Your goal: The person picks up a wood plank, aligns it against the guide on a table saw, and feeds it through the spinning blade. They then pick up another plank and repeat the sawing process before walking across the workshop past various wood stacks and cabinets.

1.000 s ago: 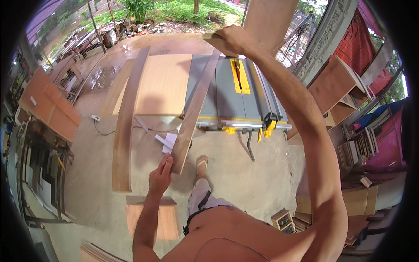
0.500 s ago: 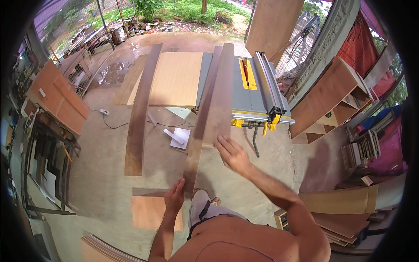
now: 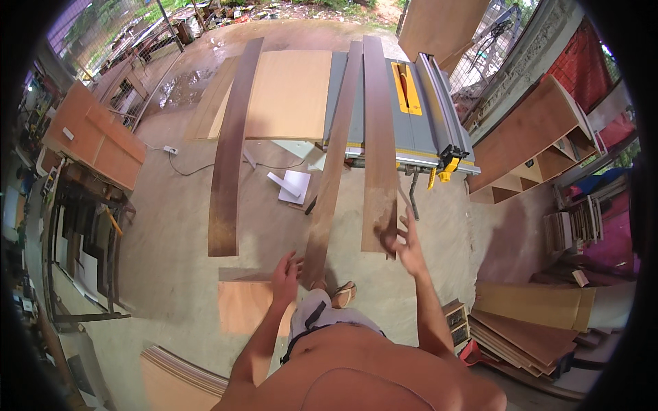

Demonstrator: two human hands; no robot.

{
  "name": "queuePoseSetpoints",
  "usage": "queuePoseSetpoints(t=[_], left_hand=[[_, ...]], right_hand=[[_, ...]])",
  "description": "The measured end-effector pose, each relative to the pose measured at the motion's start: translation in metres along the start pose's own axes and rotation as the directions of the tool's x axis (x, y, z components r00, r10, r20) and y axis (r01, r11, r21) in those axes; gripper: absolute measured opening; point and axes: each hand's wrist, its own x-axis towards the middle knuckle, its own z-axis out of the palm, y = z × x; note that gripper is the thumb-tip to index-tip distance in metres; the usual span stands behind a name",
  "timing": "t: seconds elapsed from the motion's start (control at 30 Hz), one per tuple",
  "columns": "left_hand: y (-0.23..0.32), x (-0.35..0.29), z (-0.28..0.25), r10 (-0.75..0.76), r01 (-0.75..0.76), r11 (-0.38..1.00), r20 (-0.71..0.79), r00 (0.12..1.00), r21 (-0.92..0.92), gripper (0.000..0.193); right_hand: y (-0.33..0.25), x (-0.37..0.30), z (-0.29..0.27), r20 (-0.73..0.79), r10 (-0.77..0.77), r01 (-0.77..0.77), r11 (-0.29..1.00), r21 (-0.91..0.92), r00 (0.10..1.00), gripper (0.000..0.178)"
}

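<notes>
Two long dark wooden boards lie over the table saw with their near ends sticking out toward me. The middle board is the narrower one, and the right board lies beside it with a gap between. My right hand is at the near right corner of the right board, fingers spread; whether a fingertip touches the wood I cannot tell. Left of the middle board's near end, my left hand hangs apart from it with loose, open fingers. A third dark board rests across pale plywood farther left.
The saw's blade stands in a yellow insert right of the boards. Below the plywood is a white piece on the floor, near a cable. Stacked panels lean at right; a wooden cabinet stands behind. A plywood sheet lies by my feet.
The right board has moved rightward, away from the middle board. My left hand has come off the middle board, and my right hand has opened and shifted right. The view has tilted.
</notes>
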Motion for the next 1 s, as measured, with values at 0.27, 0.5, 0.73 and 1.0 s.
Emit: queuePoseSetpoints(t=[0.27, 0.5, 0.73, 1.0], left_hand=[[0.019, 0.027, 0.019, -0.245, 0.249, 0.968, 0.156, 0.957, -0.007, 0.04], [0.049, 0.015, 0.042, 0.084, -0.105, 0.889, 0.066, 0.994, 0.445, 0.048], [0.073, 0.011, 0.051, 0.14, -0.127, 0.678, 0.043, 0.989, 0.724, 0.043], [0.038, 0.025, 0.027, -0.022, 0.036, 0.922, -0.039, 0.999, 0.385, 0.047]], right_hand=[[0.05, 0.095, 0.03, -0.176, 0.103, -0.118, 0.99, -0.077, 0.979, 0.062], [0.05, 0.093, 0.041, -0.293, 0.159, -0.207, 0.968, -0.141, 0.943, 0.067], [0.059, 0.096, 0.039, -0.254, 0.198, -0.228, 0.969, -0.094, 0.947, 0.063], [0.044, 0.1, 0.031, -0.156, 0.368, -0.368, 0.929, 0.03, 0.916, 0.071]])
